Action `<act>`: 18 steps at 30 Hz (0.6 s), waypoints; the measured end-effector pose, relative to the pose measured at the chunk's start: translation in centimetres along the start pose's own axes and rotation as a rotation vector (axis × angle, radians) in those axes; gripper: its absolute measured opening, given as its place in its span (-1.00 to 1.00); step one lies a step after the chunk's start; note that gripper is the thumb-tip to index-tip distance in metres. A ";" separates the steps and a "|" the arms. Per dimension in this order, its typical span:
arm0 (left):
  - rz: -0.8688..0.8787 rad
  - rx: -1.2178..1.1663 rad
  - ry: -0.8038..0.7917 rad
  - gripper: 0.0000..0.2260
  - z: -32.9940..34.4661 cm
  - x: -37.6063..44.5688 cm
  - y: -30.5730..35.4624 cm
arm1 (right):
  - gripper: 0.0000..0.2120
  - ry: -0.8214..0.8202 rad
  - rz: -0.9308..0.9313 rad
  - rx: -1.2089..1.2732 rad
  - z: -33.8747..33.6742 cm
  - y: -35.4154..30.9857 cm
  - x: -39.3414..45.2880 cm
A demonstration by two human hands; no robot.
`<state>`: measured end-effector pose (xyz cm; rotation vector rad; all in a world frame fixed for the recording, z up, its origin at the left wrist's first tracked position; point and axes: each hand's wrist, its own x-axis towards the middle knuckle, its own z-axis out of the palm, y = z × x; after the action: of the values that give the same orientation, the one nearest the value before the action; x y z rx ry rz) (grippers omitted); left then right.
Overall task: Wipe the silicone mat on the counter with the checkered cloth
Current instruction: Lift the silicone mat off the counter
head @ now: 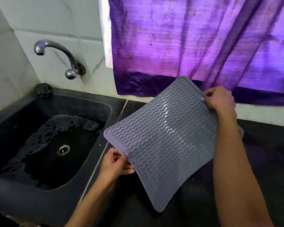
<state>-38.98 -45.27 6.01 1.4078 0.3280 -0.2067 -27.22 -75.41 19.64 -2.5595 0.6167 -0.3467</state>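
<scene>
grey silicone, wavy ribs: the mat [162, 136] is the thing in hand, held in the air and tilted, not lying on anything.

far left: dark sink [10, 190] with shallow water around the drain [63, 149]. tap [56, 51] on the tiled wall above it, scrubber [42, 90] on the back corner of the rim. none of these touch the mat.

left hand [115, 163]: just right of the sink's edge, pinching the mat's lower-left edge, thumb on top and fingers curled beneath. it is the hand nearer the sink.

mat: over the counter [269, 153], just beside the sink. one corner points up toward the curtain [187, 38], one points down toward the person, and the left corner reaches toward the basin. it looks close to square from this angle, so i cannot tell the long axis. the line between the two grips runs lower left to upper right. the sheet sags a little between them.

right hand [220, 100]: pinching the upper-right edge, higher and farther away, close to the curtain hem. the forearm crosses in front of the mat's right corner and hides it.

judgement: the sink lies left of both hands with open room above the basin. the counter to the right and below is bare and dark, so there is room to lay the mat flat. watch the top corner against the curtain.
</scene>
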 end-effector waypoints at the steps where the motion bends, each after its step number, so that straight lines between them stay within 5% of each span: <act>1: -0.005 -0.062 0.011 -0.86 -0.1 -0.2 -0.3 | -0.73 -0.011 -0.052 -0.009 0.9 -1.7 1.1; 9: -0.174 -0.308 0.153 -0.62 -1.0 2.5 -2.3 | -0.72 -0.272 -0.375 -0.068 11.1 -13.0 8.7; 12: -0.254 -0.280 0.072 -0.55 -2.3 4.4 -3.3 | -0.73 -0.349 -0.414 -0.113 15.1 -14.8 10.5; 15: -0.017 -0.060 -0.622 -0.89 -4.4 7.9 -2.1 | -0.76 -0.401 -0.417 -0.132 19.1 -15.3 11.9; 16: 0.177 -0.059 -0.686 -0.72 -4.5 10.0 -2.4 | -0.77 -0.413 -0.420 -0.136 20.1 -15.2 12.2; 18: 0.202 0.206 -0.909 -0.66 -4.5 12.7 -1.5 | -0.77 -0.420 -0.419 -0.147 22.3 -14.9 12.6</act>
<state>-28.05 -40.43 -0.30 1.3922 -0.5957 -0.6927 -3.21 -61.07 9.87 -2.7727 -0.0518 0.1104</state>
